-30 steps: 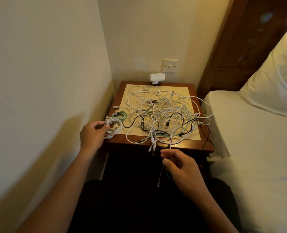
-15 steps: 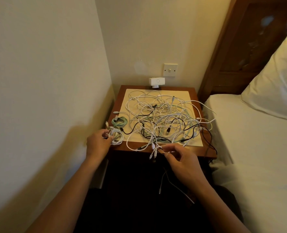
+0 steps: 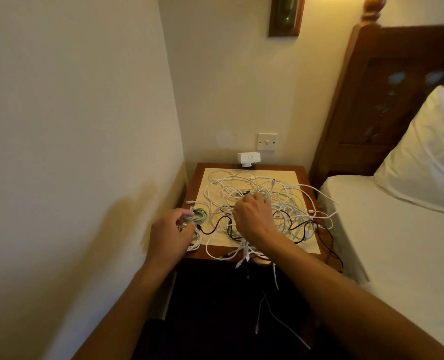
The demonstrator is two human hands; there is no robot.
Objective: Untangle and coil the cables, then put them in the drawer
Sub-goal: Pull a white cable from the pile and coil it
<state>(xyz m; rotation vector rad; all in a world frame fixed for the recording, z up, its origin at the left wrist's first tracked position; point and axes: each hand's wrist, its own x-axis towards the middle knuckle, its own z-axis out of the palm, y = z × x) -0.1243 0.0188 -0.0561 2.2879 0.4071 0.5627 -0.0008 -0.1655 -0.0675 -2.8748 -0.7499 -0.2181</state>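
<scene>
Right hand [image 3: 253, 219] curls round strands in the cable tangle [image 3: 280, 193] at the worktop's [image 3: 193, 189] centre. Left hand [image 3: 170, 231], blurred, seems to pinch a white coil [image 3: 194, 245] at eight o'clock. Tease one strand loose; don't yank.

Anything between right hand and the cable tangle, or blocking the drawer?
Nothing: right hand grips the cable tangle directly; left hand holds a white coil. White cable ends hang over the nightstand's front edge, across its dark front; no open drawer shows.
</scene>
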